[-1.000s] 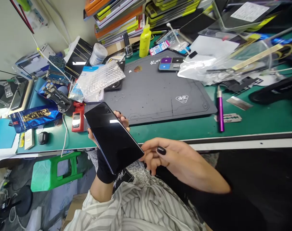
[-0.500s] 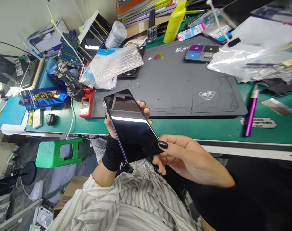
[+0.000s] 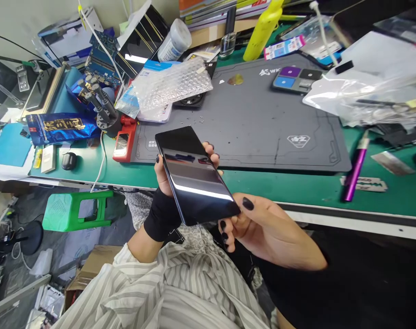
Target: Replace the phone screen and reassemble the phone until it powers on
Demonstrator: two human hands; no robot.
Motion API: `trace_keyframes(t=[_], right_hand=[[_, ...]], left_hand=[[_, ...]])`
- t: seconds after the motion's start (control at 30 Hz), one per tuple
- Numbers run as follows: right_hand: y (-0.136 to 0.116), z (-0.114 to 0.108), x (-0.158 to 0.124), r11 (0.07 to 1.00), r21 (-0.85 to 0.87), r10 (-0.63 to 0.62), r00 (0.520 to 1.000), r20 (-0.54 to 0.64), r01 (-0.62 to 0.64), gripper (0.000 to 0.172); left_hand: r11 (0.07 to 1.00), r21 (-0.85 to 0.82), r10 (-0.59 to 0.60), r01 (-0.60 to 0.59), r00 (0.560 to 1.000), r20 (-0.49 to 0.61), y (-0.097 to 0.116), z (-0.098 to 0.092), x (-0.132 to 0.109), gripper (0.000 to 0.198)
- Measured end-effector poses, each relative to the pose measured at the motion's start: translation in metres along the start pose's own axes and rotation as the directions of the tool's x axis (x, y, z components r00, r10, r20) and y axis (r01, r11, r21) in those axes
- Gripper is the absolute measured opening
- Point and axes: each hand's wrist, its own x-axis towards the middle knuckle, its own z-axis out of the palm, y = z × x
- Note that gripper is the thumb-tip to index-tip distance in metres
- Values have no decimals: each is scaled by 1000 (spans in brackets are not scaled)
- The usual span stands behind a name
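A smartphone [image 3: 197,171] with a dark, glossy screen lies tilted in my left hand [image 3: 163,177], above the front edge of the bench. My left thumb presses along one side and the fingertips wrap the other; the palm is hidden beneath. At the phone's near right corner is my right hand [image 3: 263,224], its fingers curled under and beside the corner. The right thumb is at that corner, just past the screen. Light streaks reflect across the glass.
A grey work mat [image 3: 249,123] covers the green bench. On the right lie a purple pen-like tool [image 3: 357,169], a razor blade [image 3: 372,184] and plastic bags [image 3: 376,87]. Bubble wrap [image 3: 180,84] and a red device [image 3: 124,144] sit left. A green stool [image 3: 64,211] stands below.
The view has shifted slightly, and the phone appears a little further right. My right thumb has lifted from the screen's corner to just outside it. The left hand keeps its hold.
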Motion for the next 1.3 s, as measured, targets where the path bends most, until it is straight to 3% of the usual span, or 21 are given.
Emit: trace_keyframes(t=[0.13,0.23,0.27,0.33,0.4,0.43,0.57,0.7,0.93,1.3], right_hand=[[-1,1,-3,998,-52,-24,996,81,28,26],[1,3,-8,956,-245,-174,984,-24,163,24],[3,4,-10,907,-355,-278,955,-100,227,23],[5,6,-14,744,-594,-514,830,-217,306,25],[4,7,-18,580,-749,-666,716,-209,320,27],[3,7,-19,523,-787,-697,695,-174,328,27],[-8,3,-22,458,-834,-696,708,-123,306,20],[-15,-3,-23,494,-840,-603,784,-147,223,29],[-17,-12,-29,479,-860,-546,827,-136,175,40],[-26,-9,-32,517,-852,-390,909,-145,87,30]], left_hand=[[1000,-13,10,-11,999,-53,3,-1,3,72],[999,-16,43,-43,999,-24,5,-1,2,67],[999,-9,52,-52,998,-20,5,-1,1,66],[997,32,72,-71,997,-33,6,-1,0,65],[995,76,64,-60,996,-55,6,0,-1,67],[995,90,52,-47,997,-61,6,0,0,67],[990,139,39,-33,998,-40,6,-3,3,66],[974,214,78,-75,997,-6,4,-6,5,55],[965,262,15,15,994,-110,5,2,9,51],[906,422,32,29,990,-137,3,11,10,45]])
